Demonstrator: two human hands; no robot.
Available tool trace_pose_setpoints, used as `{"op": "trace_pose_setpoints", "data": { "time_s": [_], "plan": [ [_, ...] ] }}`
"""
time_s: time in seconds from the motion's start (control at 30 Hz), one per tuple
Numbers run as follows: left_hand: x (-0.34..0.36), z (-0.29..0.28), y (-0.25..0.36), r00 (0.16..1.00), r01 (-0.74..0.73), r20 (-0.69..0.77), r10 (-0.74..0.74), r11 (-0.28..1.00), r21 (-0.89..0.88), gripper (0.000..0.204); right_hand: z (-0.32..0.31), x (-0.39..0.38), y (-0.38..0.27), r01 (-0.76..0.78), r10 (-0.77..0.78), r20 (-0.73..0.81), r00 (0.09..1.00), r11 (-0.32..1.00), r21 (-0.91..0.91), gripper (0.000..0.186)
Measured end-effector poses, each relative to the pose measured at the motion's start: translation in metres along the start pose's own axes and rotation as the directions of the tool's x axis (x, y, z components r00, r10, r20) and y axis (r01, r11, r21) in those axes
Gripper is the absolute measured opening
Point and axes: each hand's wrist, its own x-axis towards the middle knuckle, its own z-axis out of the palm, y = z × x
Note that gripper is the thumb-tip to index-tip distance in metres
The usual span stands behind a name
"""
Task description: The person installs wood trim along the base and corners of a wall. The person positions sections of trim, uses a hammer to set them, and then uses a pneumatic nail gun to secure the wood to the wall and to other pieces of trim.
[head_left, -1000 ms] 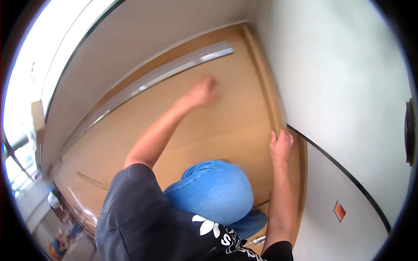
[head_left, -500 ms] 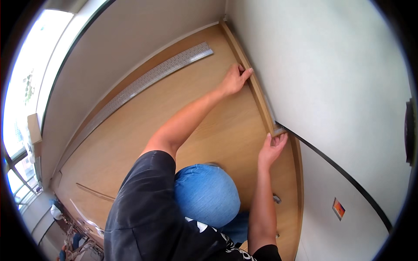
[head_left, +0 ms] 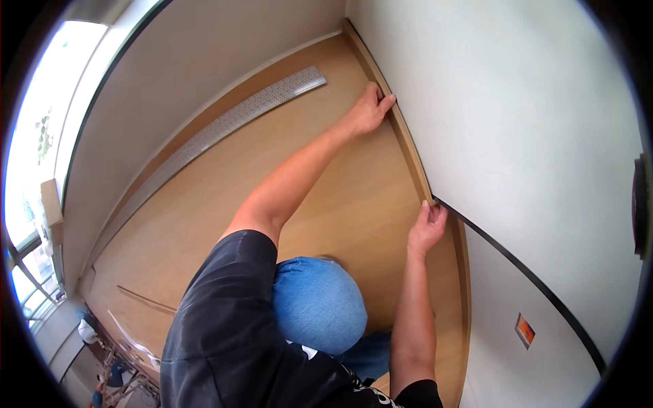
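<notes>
A wooden strip (head_left: 406, 143) runs along the foot of the white right-hand wall (head_left: 517, 129), over the wooden board floor (head_left: 292, 190). My left hand (head_left: 371, 109) grips it toward its far end, thumb on its edge. My right hand (head_left: 427, 231) has its fingers curled at the strip's near end, where a dark edge strip (head_left: 517, 255) starts along the wall. My knee in blue jeans (head_left: 318, 302) is below, between my arms.
A speckled metal strip (head_left: 258, 102) lies along the back wall (head_left: 224, 41). A thin strip (head_left: 146, 299) lies at lower left. A bright window (head_left: 47, 136) is on the left, a small orange square (head_left: 524, 330) on the lower right wall, assorted items (head_left: 115, 374) at bottom left.
My left hand has moved from over the board up and right onto the wooden strip. The strip has shifted toward the right wall, narrowing the gap there. My right hand stays at its near end.
</notes>
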Motion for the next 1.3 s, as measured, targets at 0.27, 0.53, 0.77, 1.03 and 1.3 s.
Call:
{"op": "trace_pose_setpoints", "data": {
  "time_s": [0.27, 0.53, 0.77, 1.03, 1.3],
  "plan": [
    [-0.012, 0.007, 0.0, 0.999, 0.021, -0.036, -0.021, 1.0, 0.003, 0.048, -0.001, -0.003, 0.003, 0.036, -0.036, -0.01, 0.999, 0.999, -0.04, 0.039],
    [-0.038, 0.032, 0.005, 0.991, 0.086, 0.108, -0.079, 0.994, -0.063, 0.047, -0.005, -0.016, 0.008, 0.009, -0.01, -0.03, 0.999, 1.0, -0.017, 0.044],
    [-0.03, 0.032, -0.021, 1.0, -0.012, 0.006, 0.012, 1.0, 0.014, 0.048, 0.017, -0.013, 0.006, -0.017, 0.009, -0.092, 0.996, 0.997, -0.078, 0.048],
    [-0.103, 0.098, -0.01, 0.928, -0.051, 0.372, 0.026, 0.997, 0.057, 0.052, 0.015, -0.009, 0.005, -0.013, 0.01, -0.159, 0.987, 1.0, -0.021, 0.052],
    [-0.103, 0.116, -0.019, 0.904, 0.114, 0.415, -0.106, 0.993, 0.007, 0.057, 0.017, -0.024, 0.015, -0.152, 0.161, -0.107, 0.981, 0.984, 0.092, 0.048]
  ]
}}
